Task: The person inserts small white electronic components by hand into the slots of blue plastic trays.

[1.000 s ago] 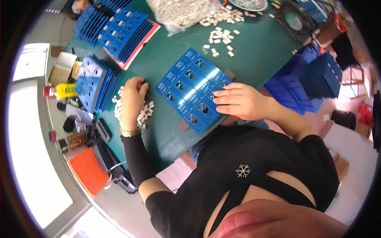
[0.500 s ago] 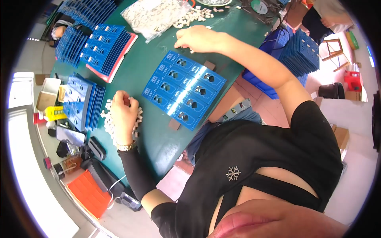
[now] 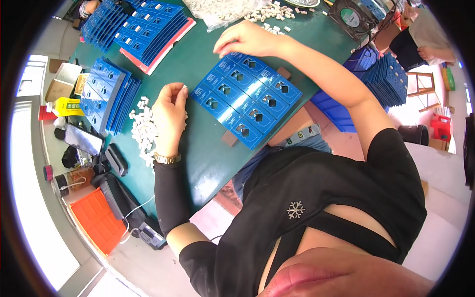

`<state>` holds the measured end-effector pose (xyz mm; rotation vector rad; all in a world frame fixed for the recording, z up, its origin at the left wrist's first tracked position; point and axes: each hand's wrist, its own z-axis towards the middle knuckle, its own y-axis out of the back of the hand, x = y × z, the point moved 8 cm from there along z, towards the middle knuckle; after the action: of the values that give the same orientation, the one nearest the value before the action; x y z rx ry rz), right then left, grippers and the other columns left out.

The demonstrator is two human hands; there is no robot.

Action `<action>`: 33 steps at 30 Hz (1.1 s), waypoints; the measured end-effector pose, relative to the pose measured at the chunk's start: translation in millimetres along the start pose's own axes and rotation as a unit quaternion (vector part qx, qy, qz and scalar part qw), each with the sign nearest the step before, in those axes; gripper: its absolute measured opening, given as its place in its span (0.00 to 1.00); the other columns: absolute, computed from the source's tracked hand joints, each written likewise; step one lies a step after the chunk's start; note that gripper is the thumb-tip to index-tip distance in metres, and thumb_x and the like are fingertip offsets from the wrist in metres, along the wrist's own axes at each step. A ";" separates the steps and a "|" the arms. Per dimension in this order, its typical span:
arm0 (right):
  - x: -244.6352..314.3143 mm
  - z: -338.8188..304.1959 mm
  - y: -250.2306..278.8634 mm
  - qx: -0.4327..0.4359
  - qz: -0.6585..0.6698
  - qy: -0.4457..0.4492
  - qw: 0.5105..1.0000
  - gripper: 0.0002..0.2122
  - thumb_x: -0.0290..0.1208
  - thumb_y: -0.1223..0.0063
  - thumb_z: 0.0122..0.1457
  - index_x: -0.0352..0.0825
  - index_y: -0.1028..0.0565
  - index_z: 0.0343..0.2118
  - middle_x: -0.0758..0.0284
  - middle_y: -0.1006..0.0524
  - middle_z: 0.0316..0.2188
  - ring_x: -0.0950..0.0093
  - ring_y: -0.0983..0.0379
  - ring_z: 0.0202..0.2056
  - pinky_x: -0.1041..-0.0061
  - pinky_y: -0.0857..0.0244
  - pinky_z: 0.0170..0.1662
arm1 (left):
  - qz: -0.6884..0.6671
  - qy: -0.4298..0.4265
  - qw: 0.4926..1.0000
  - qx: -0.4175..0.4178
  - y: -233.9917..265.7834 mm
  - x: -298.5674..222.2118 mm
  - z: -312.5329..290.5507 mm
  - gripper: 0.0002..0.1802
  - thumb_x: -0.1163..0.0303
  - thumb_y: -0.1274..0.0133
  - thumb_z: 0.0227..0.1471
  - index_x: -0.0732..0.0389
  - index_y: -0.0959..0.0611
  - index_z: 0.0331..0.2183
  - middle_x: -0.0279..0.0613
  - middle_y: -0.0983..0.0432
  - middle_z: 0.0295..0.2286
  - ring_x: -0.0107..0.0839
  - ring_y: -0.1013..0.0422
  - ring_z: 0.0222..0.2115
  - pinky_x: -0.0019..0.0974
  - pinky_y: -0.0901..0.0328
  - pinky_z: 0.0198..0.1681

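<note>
A blue circuit board panel (image 3: 232, 101) with rows of dark cut-outs lies on the green table in front of me. My left hand (image 3: 169, 111) is closed, with a small white connector (image 3: 185, 88) between thumb and fingertips, just left of the panel. Under and beside that hand spreads a pile of small white connectors (image 3: 143, 129). My right hand (image 3: 250, 39) reaches over the panel's far edge, fingers bent together and pointing left. Whatever its fingertips may hold is hidden.
Stacks of blue panels (image 3: 106, 94) stand at the left and far left, one on a pink-edged base. More white connectors (image 3: 277, 11) lie beside a clear bag (image 3: 222, 11) at the back. A black fan (image 3: 350, 17) is at the far right. A phone (image 3: 84, 139) leans at the left.
My left hand has lifted from the connector pile toward the panel with a connector in its fingertips. My right hand has come nearer, to the panel's far edge. The whole view has shifted slightly.
</note>
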<state>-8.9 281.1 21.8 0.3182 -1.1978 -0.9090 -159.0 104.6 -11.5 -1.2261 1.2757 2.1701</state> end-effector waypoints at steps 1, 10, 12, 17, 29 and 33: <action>-1.6 6.7 -13.1 0.035 0.040 -0.032 0.998 0.07 0.27 0.42 0.53 0.33 0.21 0.36 0.66 0.20 0.32 0.74 0.23 0.36 0.76 0.31 0.39 | -0.002 0.001 1.000 -0.001 0.3 1.1 0.0 0.06 0.74 0.43 0.52 0.63 0.19 0.35 0.38 0.21 0.24 0.23 0.26 0.25 0.27 0.32 0.31; 2.8 15.1 -50.9 0.074 0.030 -0.013 0.997 0.05 0.27 0.43 0.53 0.33 0.19 0.31 0.65 0.22 0.29 0.71 0.25 0.32 0.74 0.32 0.37 | 0.016 -0.101 0.995 0.007 -4.7 -21.1 0.2 0.04 0.79 0.41 0.48 0.62 0.18 0.30 0.36 0.22 0.27 0.25 0.27 0.24 0.27 0.32 0.31; 3.7 20.0 -57.1 0.093 0.027 -0.019 0.995 0.05 0.27 0.43 0.53 0.33 0.19 0.31 0.65 0.22 0.29 0.71 0.25 0.32 0.74 0.32 0.37 | 0.054 -0.090 0.994 0.023 -6.4 -23.3 -0.9 0.05 0.80 0.40 0.45 0.63 0.18 0.29 0.37 0.24 0.26 0.26 0.28 0.22 0.28 0.32 0.29; -0.3 19.1 -59.6 0.115 0.027 0.001 0.993 0.05 0.28 0.43 0.53 0.33 0.20 0.30 0.66 0.23 0.29 0.71 0.26 0.32 0.74 0.32 0.36 | 0.067 -0.080 0.994 0.025 -8.1 -27.5 1.6 0.05 0.80 0.41 0.45 0.63 0.18 0.29 0.38 0.24 0.25 0.26 0.28 0.21 0.28 0.32 0.28; 17.5 14.0 -61.3 0.091 -0.028 0.086 0.992 0.04 0.26 0.45 0.54 0.32 0.21 0.28 0.64 0.25 0.30 0.67 0.26 0.33 0.71 0.32 0.39 | 0.077 -0.095 0.992 0.017 -4.0 -25.0 -1.6 0.05 0.79 0.41 0.45 0.62 0.17 0.29 0.38 0.24 0.25 0.25 0.28 0.21 0.28 0.32 0.27; 19.8 13.0 -61.0 0.099 -0.038 0.068 0.992 0.03 0.25 0.45 0.53 0.33 0.22 0.29 0.64 0.25 0.31 0.66 0.26 0.34 0.70 0.32 0.39 | 0.014 0.007 1.000 0.005 -2.0 -8.1 0.1 0.06 0.76 0.40 0.49 0.63 0.16 0.33 0.33 0.23 0.26 0.18 0.28 0.24 0.22 0.33 0.30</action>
<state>-45.6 231.6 -0.1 0.5795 -1.1577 -0.8224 -153.2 106.9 -6.0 -1.2297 1.3139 2.1759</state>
